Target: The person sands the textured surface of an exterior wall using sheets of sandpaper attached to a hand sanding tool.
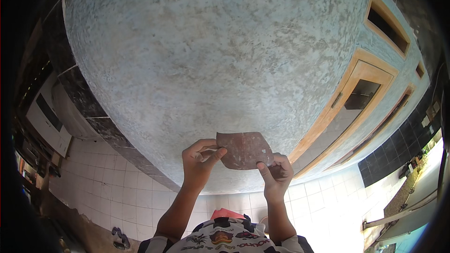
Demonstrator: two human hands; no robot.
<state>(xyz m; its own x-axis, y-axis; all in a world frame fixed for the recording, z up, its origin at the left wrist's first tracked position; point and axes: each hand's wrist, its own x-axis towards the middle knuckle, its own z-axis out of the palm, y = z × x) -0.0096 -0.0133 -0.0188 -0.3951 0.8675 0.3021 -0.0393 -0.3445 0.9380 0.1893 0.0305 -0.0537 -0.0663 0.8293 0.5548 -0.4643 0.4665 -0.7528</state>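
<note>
Both hands hold a worn, reddish-brown sheet of sandpaper [244, 151] up in front of the wall. It has a crease down its middle, pale dusty marks and slightly curled edges. My left hand [202, 154] pinches its left edge with the thumb on the near face. At its lower right corner grips my right hand [277, 172], thumb also in front. Behind the sheet rises a light blue plastered wall [211, 59] with patchy grey smears. Whether the sheet touches the wall I cannot tell.
To the right, a wood-framed door [346, 109] with glass is set in the wall. Dark tiles [95, 102] border the wall's left side. White floor tiles [112, 189] lie below, with a pair of sandals [120, 238] at lower left. A red object [226, 213] shows near my body.
</note>
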